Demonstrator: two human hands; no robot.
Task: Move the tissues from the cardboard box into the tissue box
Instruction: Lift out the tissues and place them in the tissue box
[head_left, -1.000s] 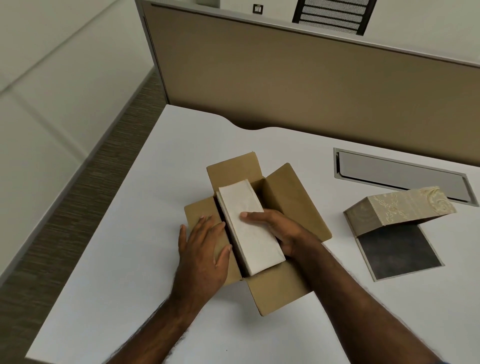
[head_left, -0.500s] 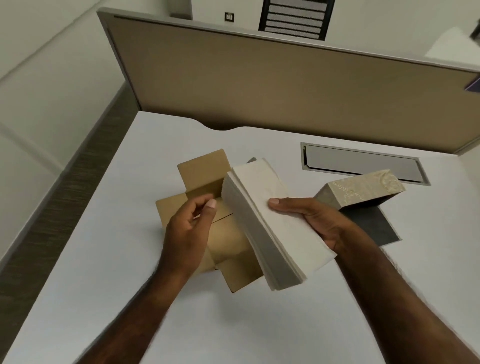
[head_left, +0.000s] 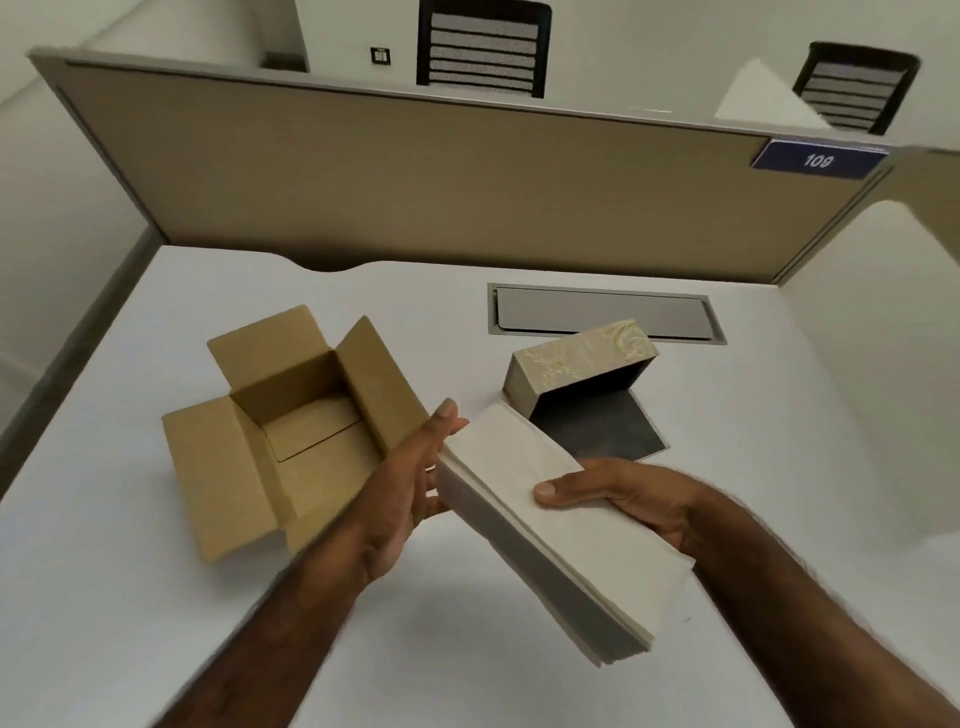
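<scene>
A thick white stack of tissues (head_left: 545, 525) is held in the air above the desk, tilted down toward me. My right hand (head_left: 618, 499) grips its right side, thumb on top. My left hand (head_left: 410, 483) touches the stack's far left end with fingers apart. The brown cardboard box (head_left: 291, 431) sits at left with its flaps spread and its inside bare. The beige patterned tissue box (head_left: 576, 369) stands at centre right, tipped up over its dark base panel (head_left: 597, 431), just beyond the stack.
The white desk (head_left: 156, 623) ends at a tan partition wall (head_left: 415, 182) behind. A grey cable hatch (head_left: 602, 312) lies flush in the desk behind the tissue box. The desk's left edge drops to carpeted floor.
The tissue stack has come out of the cardboard box and moved right, toward the tissue box. My left hand left the box flap and now meets the stack's end.
</scene>
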